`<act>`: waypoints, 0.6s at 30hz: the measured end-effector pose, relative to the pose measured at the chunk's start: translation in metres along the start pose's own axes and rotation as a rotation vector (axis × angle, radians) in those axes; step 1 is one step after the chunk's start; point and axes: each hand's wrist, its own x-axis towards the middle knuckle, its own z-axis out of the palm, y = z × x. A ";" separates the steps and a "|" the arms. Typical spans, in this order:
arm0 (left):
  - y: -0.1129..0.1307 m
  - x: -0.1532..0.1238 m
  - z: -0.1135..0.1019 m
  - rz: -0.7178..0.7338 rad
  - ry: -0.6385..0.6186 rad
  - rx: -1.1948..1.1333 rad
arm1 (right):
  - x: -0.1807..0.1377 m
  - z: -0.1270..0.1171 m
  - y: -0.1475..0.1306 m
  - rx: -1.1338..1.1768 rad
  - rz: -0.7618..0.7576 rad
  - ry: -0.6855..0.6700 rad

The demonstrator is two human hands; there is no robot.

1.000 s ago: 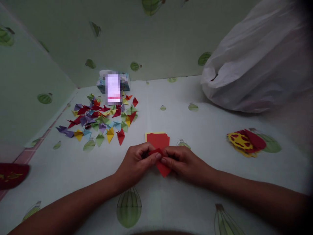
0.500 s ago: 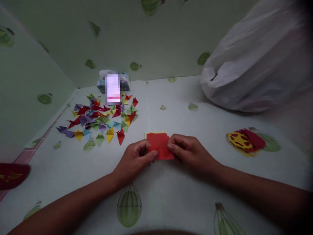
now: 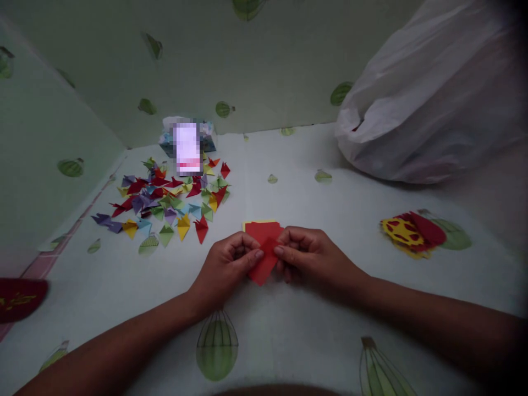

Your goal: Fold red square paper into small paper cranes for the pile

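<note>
A small sheet of red paper (image 3: 262,265) is held between my two hands, turned so that a corner points down toward me. My left hand (image 3: 233,261) pinches its left side between thumb and fingers. On the opposite side, the thumb and fingertips of my right hand (image 3: 307,253) are closed on it. Just beyond, a stack of square paper (image 3: 260,226) lies on the table, red on top with a yellow edge showing. The fingers cover part of the held sheet.
Many small folded-paper pieces (image 3: 165,201) in mixed colours lie at left, before a phone (image 3: 187,147) leaning on a tissue box (image 3: 209,137). A white plastic bag (image 3: 396,126) stands back right. Yellow and red cut-outs (image 3: 406,234) lie right; a dark red item (image 3: 22,300) sits far left.
The red sheet has turned from lying square to having a corner pointing down. My hands have come closer together on it. The whole view has shifted slightly.
</note>
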 end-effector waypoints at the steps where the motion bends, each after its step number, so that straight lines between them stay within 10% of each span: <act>1: 0.000 0.000 0.000 -0.017 -0.009 -0.021 | 0.000 0.000 0.000 0.008 -0.012 0.005; 18: -0.005 0.001 -0.002 -0.062 -0.044 -0.297 | 0.001 -0.005 0.007 0.183 -0.132 -0.077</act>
